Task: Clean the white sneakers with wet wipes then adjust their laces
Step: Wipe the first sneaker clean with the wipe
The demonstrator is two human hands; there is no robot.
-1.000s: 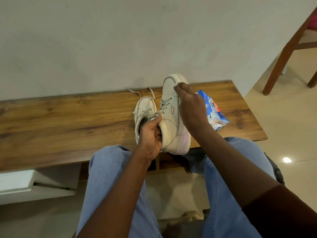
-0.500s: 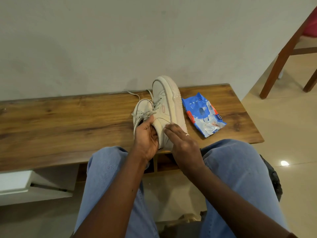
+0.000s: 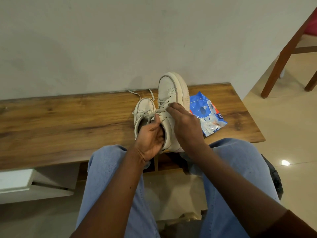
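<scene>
Two white sneakers sit on a wooden bench (image 3: 68,121). The nearer sneaker (image 3: 171,90) is tipped up on its heel, sole facing right and toe pointing away. My left hand (image 3: 151,136) grips its collar by the opening, thumb on the tongue. My right hand (image 3: 185,124) lies flat on its side, fingertips reaching the laces; no wipe shows under it. The second sneaker (image 3: 144,107) lies flat just left of it, laces (image 3: 137,93) trailing loose toward the wall. A blue wet-wipes pack (image 3: 207,114) lies to the right of the sneakers.
The bench stands against a plain wall. My knees in blue jeans (image 3: 109,169) are under its front edge. A white shelf (image 3: 15,179) sits low on the left. Wooden chair legs (image 3: 283,54) stand on the tiled floor at right.
My right hand slid from the sneaker's toe down to its heel, then back up to the laces. The left hand kept its grip, and the sneaker tilted slightly.
</scene>
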